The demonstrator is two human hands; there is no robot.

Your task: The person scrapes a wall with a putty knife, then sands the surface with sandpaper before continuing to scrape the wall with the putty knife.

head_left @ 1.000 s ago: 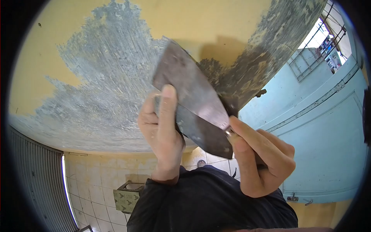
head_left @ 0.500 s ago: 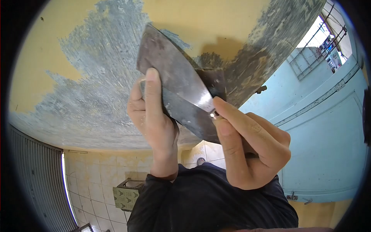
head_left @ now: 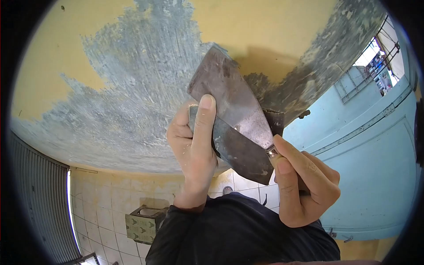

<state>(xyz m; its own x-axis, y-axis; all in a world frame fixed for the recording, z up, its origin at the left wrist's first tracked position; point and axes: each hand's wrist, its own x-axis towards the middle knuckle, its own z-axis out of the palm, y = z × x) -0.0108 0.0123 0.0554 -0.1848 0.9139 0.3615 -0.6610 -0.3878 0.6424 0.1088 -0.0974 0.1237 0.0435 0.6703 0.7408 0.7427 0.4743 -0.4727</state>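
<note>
My right hand [head_left: 307,187] pinches the putty knife [head_left: 234,88] at the neck, where the blade meets the handle. Its wide, stained metal blade points up and to the left. Behind and below the blade lies a dark sheet [head_left: 243,152] with rough edges, which looks like sandpaper. My left hand [head_left: 194,141] is closed on the sheet, its thumb pressed against the blade's lower edge and its other fingers behind. Most of the knife's handle is hidden inside my right hand. Both things are held in front of the wall.
The yellow wall [head_left: 260,22] carries large grey, rough patches [head_left: 145,70]. To the right is a light blue door [head_left: 371,176] with a barred opening. A corrugated shutter [head_left: 37,198] stands at left. Below, a box-like stand [head_left: 141,227] rests on the tiled floor [head_left: 104,214].
Both hands, the putty knife and the dark sheet have shifted right and down in the view. More of the sheet shows below the blade. The grips look the same.
</note>
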